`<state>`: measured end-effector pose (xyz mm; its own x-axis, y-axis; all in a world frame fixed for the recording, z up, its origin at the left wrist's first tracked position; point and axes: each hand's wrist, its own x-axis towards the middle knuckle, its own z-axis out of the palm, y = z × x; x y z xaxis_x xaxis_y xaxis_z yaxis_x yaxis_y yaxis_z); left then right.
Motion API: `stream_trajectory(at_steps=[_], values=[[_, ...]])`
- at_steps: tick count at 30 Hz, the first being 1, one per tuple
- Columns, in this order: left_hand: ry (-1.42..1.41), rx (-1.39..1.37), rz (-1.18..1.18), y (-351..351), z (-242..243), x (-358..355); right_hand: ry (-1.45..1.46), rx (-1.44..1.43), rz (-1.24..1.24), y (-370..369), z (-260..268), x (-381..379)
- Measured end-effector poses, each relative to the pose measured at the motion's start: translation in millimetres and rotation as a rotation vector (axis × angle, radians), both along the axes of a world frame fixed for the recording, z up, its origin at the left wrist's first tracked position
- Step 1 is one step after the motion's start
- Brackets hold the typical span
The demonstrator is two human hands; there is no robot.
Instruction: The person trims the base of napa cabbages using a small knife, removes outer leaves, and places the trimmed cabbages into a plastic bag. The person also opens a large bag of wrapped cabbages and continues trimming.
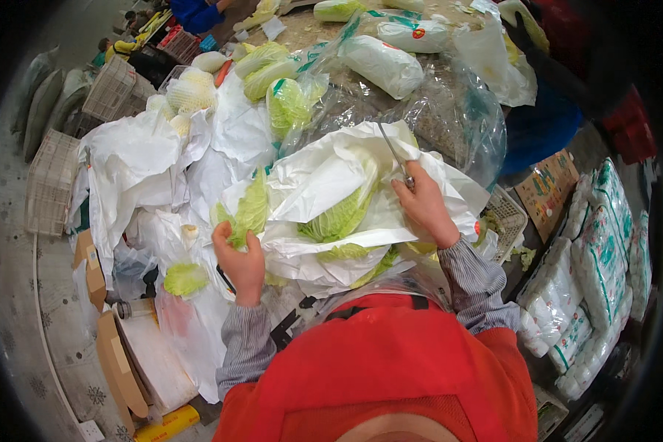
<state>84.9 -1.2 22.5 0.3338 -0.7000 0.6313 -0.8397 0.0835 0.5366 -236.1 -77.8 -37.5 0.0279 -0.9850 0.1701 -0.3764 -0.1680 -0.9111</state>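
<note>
A napa cabbage [338, 216] lies before me, partly covered by white wrapping paper [316, 185]. In my left hand [240, 264] is a loose green cabbage leaf [250, 212], pinched between thumb and fingers at its lower end. My right hand [424, 201] grips a knife [393, 148] by its handle, the thin blade pointing up and away over the paper. Some leaf pieces [347, 252] rest on the paper's near fold. Part of the cabbage is hidden under the paper.
Paper-wrapped cabbages [381, 65] and bare ones [288, 106] lie beyond, around clear plastic film [447, 110]. White sheets [135, 154] and foam-netted produce [190, 91] are at left. A plastic crate [511, 215] stands at right near packed bundles [591, 243]. Another person's gloved hand [522, 33] holds produce at upper right.
</note>
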Motion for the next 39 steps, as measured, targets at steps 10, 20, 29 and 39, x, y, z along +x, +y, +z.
stream_trajectory(at_steps=[10, 20, 29, 39], values=[[0.124, 0.614, -0.462, -140.4, 11.2, -81.9, -0.058, 0.109, -0.036, 12.6, -28.0, -12.6], [-0.583, 0.839, -0.479, -141.3, 3.7, -112.1, -0.219, -0.204, -0.081, 28.6, -10.0, 1.7], [-0.443, 0.702, -0.566, -117.7, -13.6, -114.9, -0.431, 0.226, -0.045, -11.0, -13.0, 7.7], [-0.351, 0.449, -0.854, -59.6, -22.8, -129.7, -0.398, 0.367, -0.12, -16.7, -33.9, -11.4]])
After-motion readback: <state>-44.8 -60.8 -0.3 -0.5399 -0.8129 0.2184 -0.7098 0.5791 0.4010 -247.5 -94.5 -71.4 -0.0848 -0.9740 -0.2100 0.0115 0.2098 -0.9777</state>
